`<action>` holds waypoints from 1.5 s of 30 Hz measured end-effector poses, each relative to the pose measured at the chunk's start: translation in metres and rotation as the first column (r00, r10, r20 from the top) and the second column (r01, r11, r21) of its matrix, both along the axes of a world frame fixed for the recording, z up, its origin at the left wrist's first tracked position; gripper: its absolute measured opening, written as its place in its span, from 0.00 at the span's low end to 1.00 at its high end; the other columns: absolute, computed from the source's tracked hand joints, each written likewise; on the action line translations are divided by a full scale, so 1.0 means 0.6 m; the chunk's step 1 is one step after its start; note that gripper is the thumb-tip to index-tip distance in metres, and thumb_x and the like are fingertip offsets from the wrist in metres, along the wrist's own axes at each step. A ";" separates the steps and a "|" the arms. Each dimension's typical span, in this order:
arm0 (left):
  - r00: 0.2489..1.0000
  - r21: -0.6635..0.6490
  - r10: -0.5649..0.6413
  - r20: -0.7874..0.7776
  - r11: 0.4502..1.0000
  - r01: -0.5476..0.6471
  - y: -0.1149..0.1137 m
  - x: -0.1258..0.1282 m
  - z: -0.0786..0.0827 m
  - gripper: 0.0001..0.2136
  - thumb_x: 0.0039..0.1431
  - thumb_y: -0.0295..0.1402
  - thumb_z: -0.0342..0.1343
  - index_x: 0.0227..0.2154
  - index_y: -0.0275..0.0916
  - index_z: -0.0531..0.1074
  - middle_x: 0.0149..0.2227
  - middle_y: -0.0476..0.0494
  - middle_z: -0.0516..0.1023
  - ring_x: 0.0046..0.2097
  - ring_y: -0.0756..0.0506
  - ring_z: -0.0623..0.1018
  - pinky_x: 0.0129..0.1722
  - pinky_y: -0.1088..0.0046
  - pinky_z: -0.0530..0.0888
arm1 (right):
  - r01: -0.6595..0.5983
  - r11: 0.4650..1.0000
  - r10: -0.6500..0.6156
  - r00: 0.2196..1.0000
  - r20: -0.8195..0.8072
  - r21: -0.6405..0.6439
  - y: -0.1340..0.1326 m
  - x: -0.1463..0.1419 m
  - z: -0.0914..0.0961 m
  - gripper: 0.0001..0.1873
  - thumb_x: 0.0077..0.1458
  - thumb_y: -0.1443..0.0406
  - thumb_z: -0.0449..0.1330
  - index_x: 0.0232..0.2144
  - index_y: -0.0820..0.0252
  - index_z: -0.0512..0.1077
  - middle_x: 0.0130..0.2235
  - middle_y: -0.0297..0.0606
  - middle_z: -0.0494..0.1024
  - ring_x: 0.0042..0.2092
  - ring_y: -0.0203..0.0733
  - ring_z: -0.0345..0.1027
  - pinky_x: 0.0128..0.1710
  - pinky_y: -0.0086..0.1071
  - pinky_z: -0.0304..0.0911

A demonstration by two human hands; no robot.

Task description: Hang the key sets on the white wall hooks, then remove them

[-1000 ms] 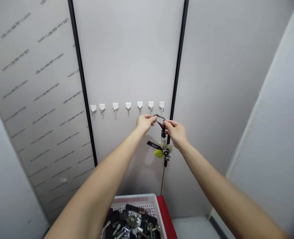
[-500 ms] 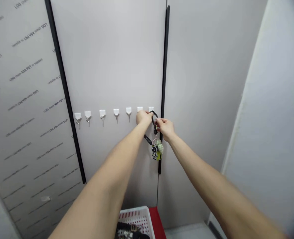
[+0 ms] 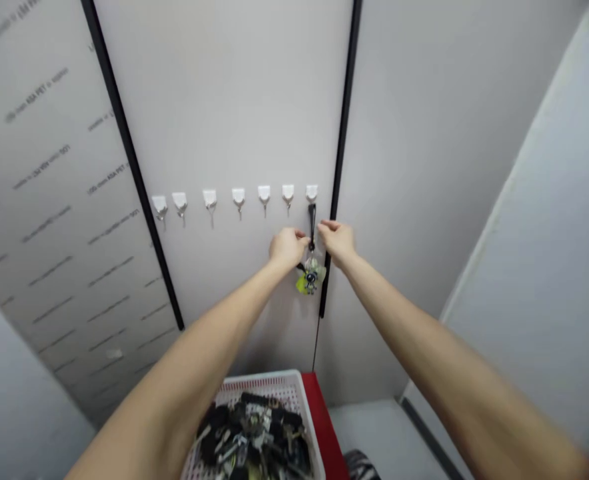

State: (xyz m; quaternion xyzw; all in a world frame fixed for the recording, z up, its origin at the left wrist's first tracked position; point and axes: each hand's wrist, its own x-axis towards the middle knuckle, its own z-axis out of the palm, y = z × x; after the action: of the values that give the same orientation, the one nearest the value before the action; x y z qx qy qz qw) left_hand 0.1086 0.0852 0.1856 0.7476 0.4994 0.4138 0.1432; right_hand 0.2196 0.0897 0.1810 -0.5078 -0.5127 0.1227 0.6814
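Note:
A keychain [image 3: 311,277] with a small astronaut figure, a yellow-green charm and pale charms dangles by a black strap [image 3: 312,223] from the rightmost white hook [image 3: 311,193] on the panel. At the strap's lower end, my left hand [image 3: 288,248] has its thumb and forefinger closed at the clip from the left side. My right hand [image 3: 338,241] is just right of the strap, its fingers slightly apart and bent, with a small gap to the strap. Its palm side is partly hidden.
Several more white hooks [image 3: 238,196] run in a row to the left. Black vertical handles [image 3: 342,147] edge the panel. Below, a white basket [image 3: 302,393] of many keys and dark fobs stands on a red surface [image 3: 322,413]. A white wall [image 3: 539,220] rises at right.
The strap loop, held by both hands near the hook, now hangs straight from it. My hands have moved lower, the right one off the strap. The view has tilted down, showing more of the basket.

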 end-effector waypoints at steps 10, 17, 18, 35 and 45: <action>0.984 -0.335 -0.133 -0.120 0.938 0.086 -0.159 -0.214 -0.300 0.12 0.44 0.33 0.46 0.32 0.38 0.68 0.26 0.48 0.72 0.28 0.51 0.69 0.29 0.77 0.64 | -0.270 0.875 0.424 0.829 0.364 -0.403 -0.189 -0.130 -0.247 0.10 0.39 0.67 0.51 0.27 0.62 0.68 0.29 0.37 0.72 0.31 0.34 0.63 0.32 0.29 0.57; 0.938 -0.278 -0.173 -0.302 0.957 0.087 -0.217 -0.263 -0.379 0.09 0.43 0.26 0.45 0.29 0.40 0.68 0.32 0.47 0.69 0.37 0.49 0.65 0.39 0.74 0.61 | -0.273 0.735 0.627 0.622 0.469 -0.621 -0.244 -0.191 -0.361 0.08 0.39 0.69 0.51 0.25 0.60 0.68 0.29 0.35 0.71 0.33 0.36 0.62 0.34 0.28 0.55; 0.935 -0.273 -0.174 -0.310 0.958 0.088 -0.219 -0.267 -0.383 0.09 0.43 0.26 0.45 0.29 0.40 0.68 0.32 0.47 0.68 0.38 0.49 0.65 0.39 0.74 0.60 | -0.249 0.742 0.619 0.610 0.494 -0.623 -0.245 -0.193 -0.368 0.08 0.39 0.69 0.51 0.25 0.59 0.68 0.29 0.36 0.71 0.34 0.37 0.61 0.35 0.29 0.54; 0.976 -0.278 0.047 0.215 0.961 0.015 -0.213 -0.279 -0.385 0.10 0.47 0.32 0.41 0.28 0.37 0.66 0.31 0.47 0.70 0.35 0.50 0.68 0.36 0.75 0.64 | -0.124 0.765 0.596 0.509 0.621 -0.632 -0.246 -0.187 -0.375 0.14 0.36 0.65 0.55 0.31 0.59 0.67 0.33 0.39 0.69 0.37 0.40 0.58 0.36 0.31 0.51; 0.824 -0.462 0.194 0.531 0.882 0.090 -0.197 -0.277 -0.383 0.11 0.44 0.37 0.43 0.23 0.34 0.64 0.22 0.51 0.65 0.20 0.54 0.64 0.21 0.80 0.64 | -0.098 0.798 0.540 0.554 0.634 -0.595 -0.237 -0.197 -0.353 0.10 0.43 0.65 0.49 0.29 0.59 0.68 0.32 0.37 0.70 0.36 0.39 0.59 0.36 0.30 0.51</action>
State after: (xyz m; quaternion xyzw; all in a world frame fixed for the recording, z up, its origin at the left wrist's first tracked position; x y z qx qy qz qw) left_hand -0.0574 -0.0329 -0.0444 0.5203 0.5402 0.4867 0.4479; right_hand 0.1016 -0.0527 -0.0309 -0.5587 -0.7920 0.1434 0.2000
